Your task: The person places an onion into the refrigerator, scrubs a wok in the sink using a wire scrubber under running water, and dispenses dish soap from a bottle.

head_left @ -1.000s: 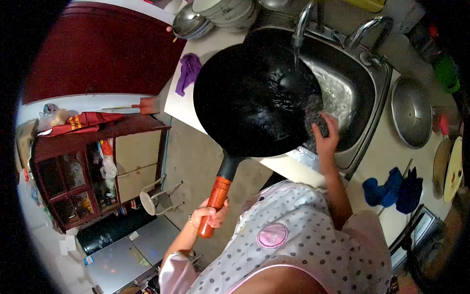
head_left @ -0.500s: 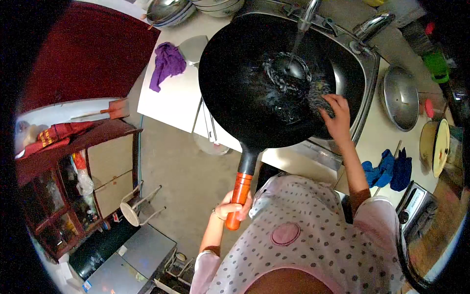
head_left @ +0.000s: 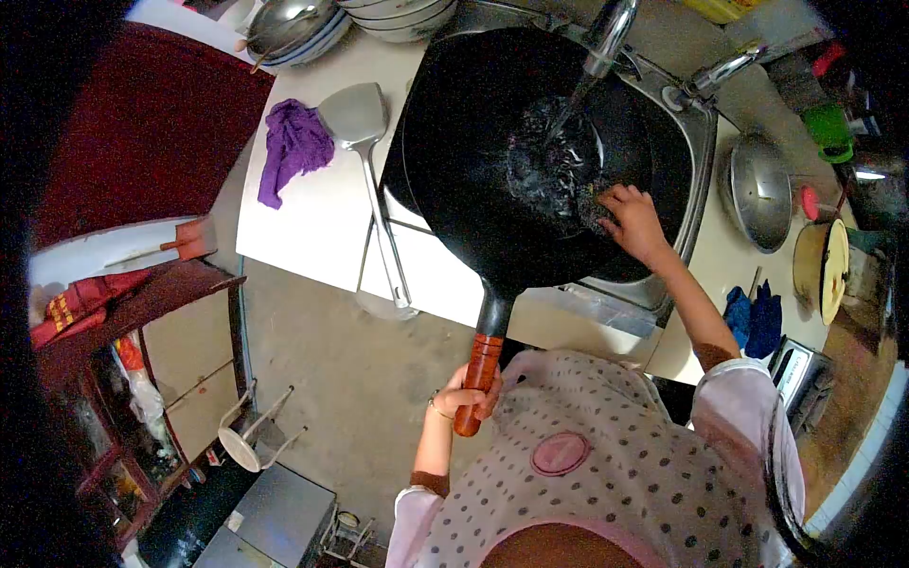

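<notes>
My left hand (head_left: 475,391) is wrapped round the orange wooden handle (head_left: 484,355) of a large black wok (head_left: 464,189). The wok lies over the sink (head_left: 699,180), beneath a faucet (head_left: 606,43) whose water runs into it. Inside the wok, toward its right side, my right hand (head_left: 630,220) has its fingers closed on a dark scouring pad (head_left: 595,214), mostly hidden by the fingers. Water ripples in the wok just left of the pad.
A metal spatula (head_left: 371,142) and purple cloth (head_left: 294,147) lie on the left counter near stacked bowls (head_left: 402,19). To the right are a metal basin (head_left: 757,194), blue gloves (head_left: 763,322) and a yellow pot (head_left: 831,270). A stool (head_left: 242,447) stands on the floor.
The view has shifted, showing more of the left counter and the spatula. The wok now sits further right over the sink, and my right hand with the pad has moved inward from its rim.
</notes>
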A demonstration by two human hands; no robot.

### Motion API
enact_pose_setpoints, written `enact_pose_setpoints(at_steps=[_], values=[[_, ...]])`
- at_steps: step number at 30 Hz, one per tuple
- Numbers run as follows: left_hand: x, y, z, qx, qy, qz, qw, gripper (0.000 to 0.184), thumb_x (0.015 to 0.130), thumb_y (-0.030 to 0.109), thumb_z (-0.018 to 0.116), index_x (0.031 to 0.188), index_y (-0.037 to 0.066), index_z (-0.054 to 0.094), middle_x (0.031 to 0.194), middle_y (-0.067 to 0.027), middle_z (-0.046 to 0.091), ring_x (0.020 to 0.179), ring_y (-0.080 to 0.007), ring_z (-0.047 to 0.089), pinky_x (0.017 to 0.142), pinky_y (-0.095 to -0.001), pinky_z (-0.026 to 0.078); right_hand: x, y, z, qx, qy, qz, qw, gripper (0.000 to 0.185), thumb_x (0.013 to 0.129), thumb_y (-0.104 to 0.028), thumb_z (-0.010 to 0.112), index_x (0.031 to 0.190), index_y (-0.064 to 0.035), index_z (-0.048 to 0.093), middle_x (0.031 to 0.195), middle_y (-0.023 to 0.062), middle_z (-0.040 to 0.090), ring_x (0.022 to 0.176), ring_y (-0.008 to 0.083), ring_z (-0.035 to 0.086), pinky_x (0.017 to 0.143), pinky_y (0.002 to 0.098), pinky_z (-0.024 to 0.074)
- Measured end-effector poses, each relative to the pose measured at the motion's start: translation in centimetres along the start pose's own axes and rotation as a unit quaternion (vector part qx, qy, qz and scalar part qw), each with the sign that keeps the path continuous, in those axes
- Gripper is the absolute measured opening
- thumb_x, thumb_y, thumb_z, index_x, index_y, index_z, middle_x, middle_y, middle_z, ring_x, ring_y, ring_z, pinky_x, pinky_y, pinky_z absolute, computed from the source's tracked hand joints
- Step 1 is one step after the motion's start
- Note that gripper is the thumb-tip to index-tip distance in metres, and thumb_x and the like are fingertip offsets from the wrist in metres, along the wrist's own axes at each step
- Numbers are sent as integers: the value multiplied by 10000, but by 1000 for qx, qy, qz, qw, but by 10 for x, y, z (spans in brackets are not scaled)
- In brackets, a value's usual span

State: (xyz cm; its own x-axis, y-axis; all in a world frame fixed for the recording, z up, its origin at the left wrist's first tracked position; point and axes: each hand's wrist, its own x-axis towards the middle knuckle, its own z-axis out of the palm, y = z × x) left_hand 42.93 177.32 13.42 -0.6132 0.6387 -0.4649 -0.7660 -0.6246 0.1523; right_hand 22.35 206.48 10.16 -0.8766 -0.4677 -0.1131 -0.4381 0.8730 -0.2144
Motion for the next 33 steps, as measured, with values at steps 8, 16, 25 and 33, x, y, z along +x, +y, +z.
enact_pose_setpoints(at_steps=[8, 16, 25, 33], values=[[-7, -3, 55, 64, 151, 43, 986, 396, 638, 65, 572, 985, 3, 392, 695, -70, 473, 467, -120, 457, 387, -226, 383, -11, -4, -8, -12, 30, 43, 999, 279, 646, -168, 564, 907, -79, 525, 895, 76, 480, 840, 251, 430, 666, 371, 341], [-3, -19, 42, -64, 42, 60, 995, 522, 657, 85, 577, 1100, 33, 307, 666, -68, 459, 465, -115, 446, 389, -211, 369, -11, -8, -19, 0, 77, 59, 995, 322, 625, -153, 585, 937, -102, 524, 930, 66, 471, 873, 242, 411, 710, 356, 324], [7, -29, 24, -35, 54, 54, 996, 477, 649, 141, 599, 1040, 10, 359, 616, -57, 456, 444, -113, 431, 376, -212, 355, -10, -1, -9, -25, 99, 58, 993, 341, 624, -152, 583, 951, -89, 508, 932, 70, 467, 861, 244, 413, 707, 364, 326], [32, -26, 8, -45, -3, 68, 997, 393, 655, 136, 594, 965, 7, 389, 601, -55, 452, 440, -109, 431, 377, -215, 364, 9, 10, 16, -43, -15, 12, 999, 319, 651, -221, 555, 938, -88, 514, 976, 92, 470, 860, 256, 432, 694, 396, 351]])
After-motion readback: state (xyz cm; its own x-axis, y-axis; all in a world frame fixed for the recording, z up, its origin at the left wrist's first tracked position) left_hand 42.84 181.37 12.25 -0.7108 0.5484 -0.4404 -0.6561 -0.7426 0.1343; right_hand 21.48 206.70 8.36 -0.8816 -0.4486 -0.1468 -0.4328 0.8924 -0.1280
